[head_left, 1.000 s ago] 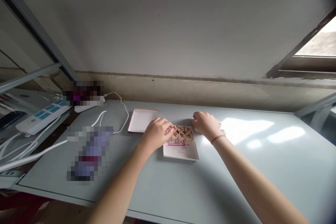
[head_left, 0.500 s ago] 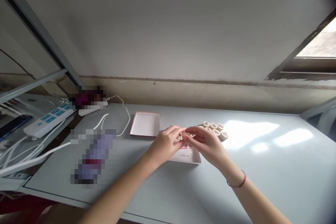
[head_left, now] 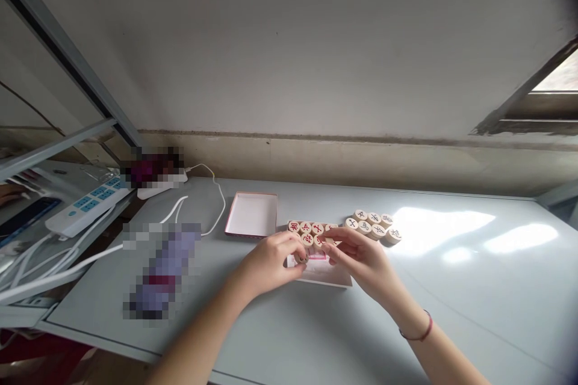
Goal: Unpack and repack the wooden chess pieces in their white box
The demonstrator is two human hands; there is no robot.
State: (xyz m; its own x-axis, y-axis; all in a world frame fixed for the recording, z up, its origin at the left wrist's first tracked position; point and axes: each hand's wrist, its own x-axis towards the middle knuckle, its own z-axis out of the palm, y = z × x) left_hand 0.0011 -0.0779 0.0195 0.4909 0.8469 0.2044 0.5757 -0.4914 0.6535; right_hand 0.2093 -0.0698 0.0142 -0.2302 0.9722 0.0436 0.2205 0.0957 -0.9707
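Observation:
My left hand (head_left: 270, 264) is closed, pinching a round wooden Chinese chess piece (head_left: 301, 258) over the left side of a shallow white box (head_left: 327, 277). Between the thumb and fingers of my right hand (head_left: 363, 255) is another wooden chess piece (head_left: 329, 242), seen edge-on. Rows of red-lettered chess pieces (head_left: 307, 239) fill the far part of the box, some hidden behind my right fingers. On the table just right of the box lie several black-lettered pieces (head_left: 365, 228) in two rows.
An open white box lid (head_left: 251, 212) lies left of the box. Farther left are a blurred purple object (head_left: 169, 267), white cables (head_left: 219, 192) and a power strip (head_left: 85, 204). The wall (head_left: 289, 153) borders the table's back edge, and sunlight patches fall at right.
My hands have drawn apart from each other, the left moving down and left. The red-lettered rows and a piece in my left fingers are now visible. The camera view has shifted slightly.

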